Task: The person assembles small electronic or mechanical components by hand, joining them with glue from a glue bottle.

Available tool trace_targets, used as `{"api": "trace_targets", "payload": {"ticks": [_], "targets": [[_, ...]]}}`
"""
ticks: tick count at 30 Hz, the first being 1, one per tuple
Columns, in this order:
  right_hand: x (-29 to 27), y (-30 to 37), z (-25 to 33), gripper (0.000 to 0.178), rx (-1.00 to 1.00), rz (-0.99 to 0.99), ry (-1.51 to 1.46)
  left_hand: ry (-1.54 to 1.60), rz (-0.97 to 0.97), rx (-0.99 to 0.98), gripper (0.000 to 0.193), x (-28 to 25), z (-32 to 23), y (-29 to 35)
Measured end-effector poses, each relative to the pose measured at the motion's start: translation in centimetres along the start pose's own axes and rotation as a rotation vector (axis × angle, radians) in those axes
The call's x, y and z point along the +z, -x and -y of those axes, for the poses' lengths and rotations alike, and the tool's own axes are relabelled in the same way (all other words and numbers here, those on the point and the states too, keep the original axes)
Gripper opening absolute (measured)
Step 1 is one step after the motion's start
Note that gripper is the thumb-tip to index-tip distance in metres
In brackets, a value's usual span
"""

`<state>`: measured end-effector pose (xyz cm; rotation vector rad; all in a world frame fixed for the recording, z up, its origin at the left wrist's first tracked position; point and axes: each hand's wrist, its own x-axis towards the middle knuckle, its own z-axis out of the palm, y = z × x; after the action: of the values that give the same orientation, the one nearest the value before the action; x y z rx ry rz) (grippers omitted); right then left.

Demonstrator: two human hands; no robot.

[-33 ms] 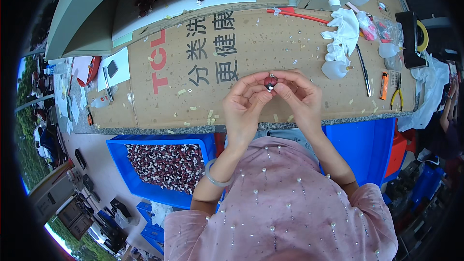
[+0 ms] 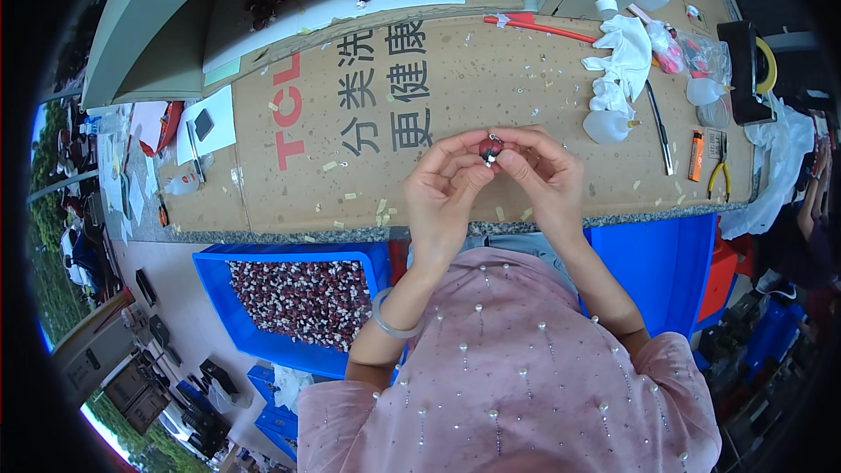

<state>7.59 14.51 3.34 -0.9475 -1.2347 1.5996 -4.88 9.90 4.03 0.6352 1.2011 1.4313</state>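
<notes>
pinching a red, perhaps ringed trinket (image 2: 490,150), left hand (image 2: 435,194) and right hand (image 2: 554,186) curl inward

Sm. dk-red charm (image 2: 489,148), wht lower end, btwn fingertips (image 2: 478,174)

White glove (image 2: 625,45) near a red rod (image 2: 550,30), yellow-handled pliers (image 2: 723,165) farther right.

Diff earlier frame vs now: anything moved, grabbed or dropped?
No visible change: nothing clearly moved, was picked up or let go. The left hand and right hand still hold the small dark red and white trinket between their fingers over the cardboard. The filled blue bin and yellow-handled pliers stayed put.
</notes>
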Motion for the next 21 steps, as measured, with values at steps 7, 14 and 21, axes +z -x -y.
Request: {"api": "trace_targets", "payload": {"ticks": [7, 14, 21], "targets": [[-0.1, 0.0, -0.6, 0.022, -0.014, -0.027, 0.042, -0.067, -0.009, 0.010, 0.029, -0.2, 0.0, 0.1], [-0.4, -0.1, -0.3, 0.016, -0.078, -0.020, 0.206, -0.025, 0.149, -0.180, 0.022, -1.6, 0.0, -0.1], [-1.6, -1.0, 0.0, 0.012, 0.057, 0.112, 0.326, 0.294, 0.279, -0.425, 0.029, -2.1, 0.9, 0.3]]}}
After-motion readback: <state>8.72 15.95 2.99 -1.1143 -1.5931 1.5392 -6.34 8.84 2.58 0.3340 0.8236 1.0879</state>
